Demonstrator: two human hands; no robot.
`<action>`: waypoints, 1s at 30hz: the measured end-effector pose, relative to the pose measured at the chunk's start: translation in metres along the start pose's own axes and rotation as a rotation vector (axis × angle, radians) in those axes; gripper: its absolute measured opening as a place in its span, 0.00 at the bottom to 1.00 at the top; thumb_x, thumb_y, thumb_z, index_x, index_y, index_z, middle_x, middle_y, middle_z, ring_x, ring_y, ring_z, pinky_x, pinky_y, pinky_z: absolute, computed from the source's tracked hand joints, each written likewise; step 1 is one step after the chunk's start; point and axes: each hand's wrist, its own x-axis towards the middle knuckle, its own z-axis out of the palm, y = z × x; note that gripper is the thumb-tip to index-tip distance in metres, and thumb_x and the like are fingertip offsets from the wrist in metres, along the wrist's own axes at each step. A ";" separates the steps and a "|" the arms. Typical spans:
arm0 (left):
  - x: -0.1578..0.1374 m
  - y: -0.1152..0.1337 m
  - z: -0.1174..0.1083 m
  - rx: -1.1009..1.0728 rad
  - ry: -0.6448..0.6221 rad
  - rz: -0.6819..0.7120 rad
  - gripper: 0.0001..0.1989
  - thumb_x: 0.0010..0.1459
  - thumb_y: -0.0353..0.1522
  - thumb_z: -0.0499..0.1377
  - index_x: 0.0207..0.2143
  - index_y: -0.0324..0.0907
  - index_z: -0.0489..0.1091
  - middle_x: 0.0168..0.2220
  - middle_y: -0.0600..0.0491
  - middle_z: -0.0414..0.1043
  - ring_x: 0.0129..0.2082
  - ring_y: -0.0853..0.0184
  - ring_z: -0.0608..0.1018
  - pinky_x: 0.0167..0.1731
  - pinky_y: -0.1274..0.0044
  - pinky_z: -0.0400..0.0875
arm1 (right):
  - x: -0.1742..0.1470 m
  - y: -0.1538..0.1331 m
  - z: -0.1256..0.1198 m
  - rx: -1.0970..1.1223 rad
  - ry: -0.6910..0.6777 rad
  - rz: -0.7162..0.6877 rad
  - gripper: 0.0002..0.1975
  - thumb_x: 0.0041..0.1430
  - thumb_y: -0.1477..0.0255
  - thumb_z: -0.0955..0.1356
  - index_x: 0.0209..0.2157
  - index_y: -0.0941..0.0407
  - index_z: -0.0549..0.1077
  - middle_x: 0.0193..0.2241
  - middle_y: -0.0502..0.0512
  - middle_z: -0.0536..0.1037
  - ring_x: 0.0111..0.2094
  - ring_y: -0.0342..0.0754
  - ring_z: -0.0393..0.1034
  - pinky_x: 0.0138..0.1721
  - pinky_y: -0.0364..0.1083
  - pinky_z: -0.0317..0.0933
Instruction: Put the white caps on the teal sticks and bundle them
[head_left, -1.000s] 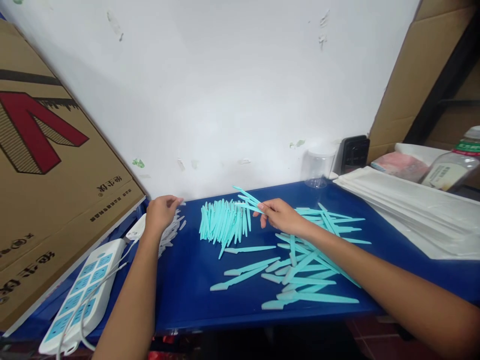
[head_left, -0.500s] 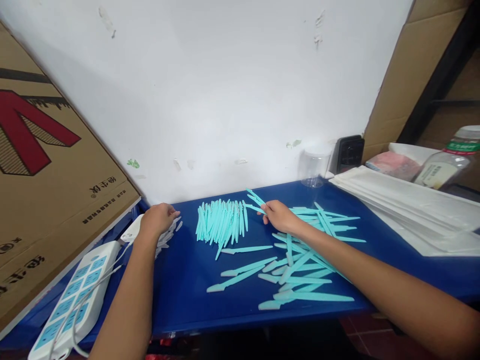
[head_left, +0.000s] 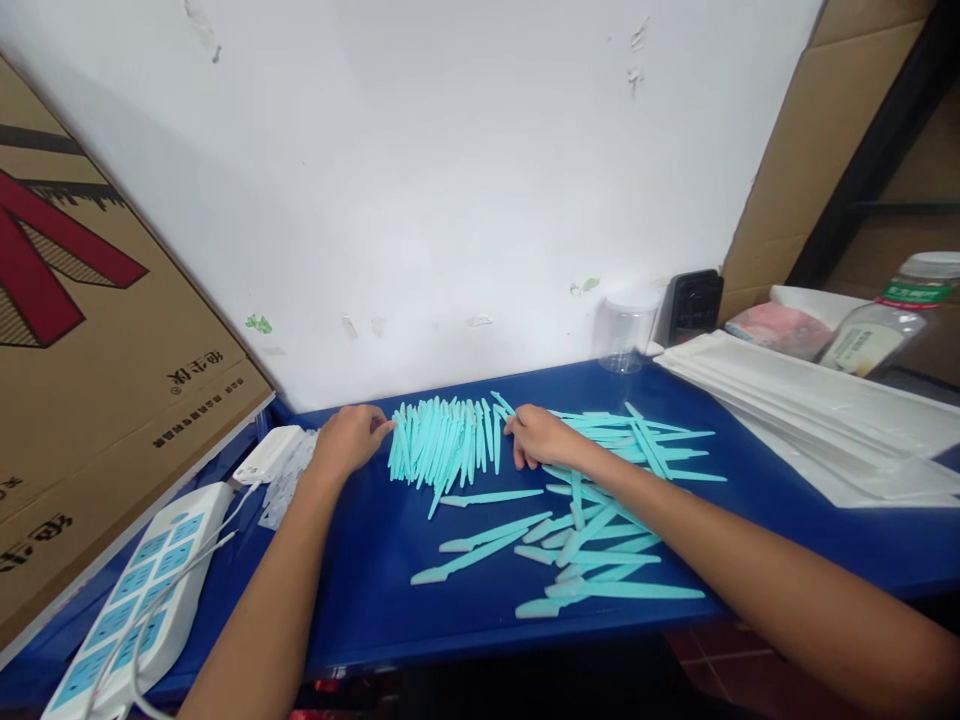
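Note:
A close row of teal eyebrow razors [head_left: 442,440] lies on the blue table, handles pointing toward me. At its left end is my left hand [head_left: 352,438], thumb and fingertips pinched together; whatever is between them is too small to make out. My right hand [head_left: 538,436] is closed at the row's right end, gripping an eyebrow razor [head_left: 502,403] whose tip sticks out past the fingers. Under and beside my right forearm spreads a loose heap of razors [head_left: 607,540], lying at mixed angles. Small clear plastic pieces [head_left: 286,485] are piled left of my left wrist.
A white power strip [head_left: 142,600] with cables and a white adapter [head_left: 266,455] sit at the left by a large cardboard box [head_left: 112,330]. A clear jar [head_left: 628,335] stands against the wall. White plastic bags [head_left: 810,420] and a bottle [head_left: 885,320] are at the right.
My left hand has moved right, from the clear pieces to the razor row's left end. My right hand has lowered its razors beside the row's right end.

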 end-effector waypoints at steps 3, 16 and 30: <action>0.000 0.000 -0.001 -0.010 0.007 0.007 0.17 0.63 0.45 0.55 0.35 0.45 0.78 0.32 0.47 0.80 0.34 0.56 0.79 0.29 0.73 0.62 | -0.004 -0.005 -0.001 -0.110 0.017 0.017 0.26 0.67 0.71 0.60 0.15 0.58 0.73 0.18 0.64 0.78 0.26 0.51 0.75 0.34 0.44 0.63; -0.003 0.005 -0.002 -0.030 0.016 0.020 0.16 0.63 0.45 0.55 0.35 0.45 0.78 0.32 0.47 0.79 0.33 0.57 0.79 0.29 0.73 0.62 | 0.001 -0.004 0.002 -0.110 0.023 0.010 0.24 0.71 0.69 0.56 0.31 0.60 0.79 0.25 0.58 0.82 0.27 0.46 0.75 0.31 0.41 0.61; -0.003 0.002 -0.002 -0.030 0.039 -0.008 0.17 0.62 0.45 0.56 0.35 0.45 0.78 0.33 0.45 0.80 0.35 0.54 0.80 0.31 0.72 0.64 | -0.014 -0.005 -0.008 -0.177 -0.035 -0.094 0.30 0.69 0.58 0.60 0.16 0.57 0.71 0.15 0.54 0.71 0.15 0.45 0.60 0.26 0.47 0.54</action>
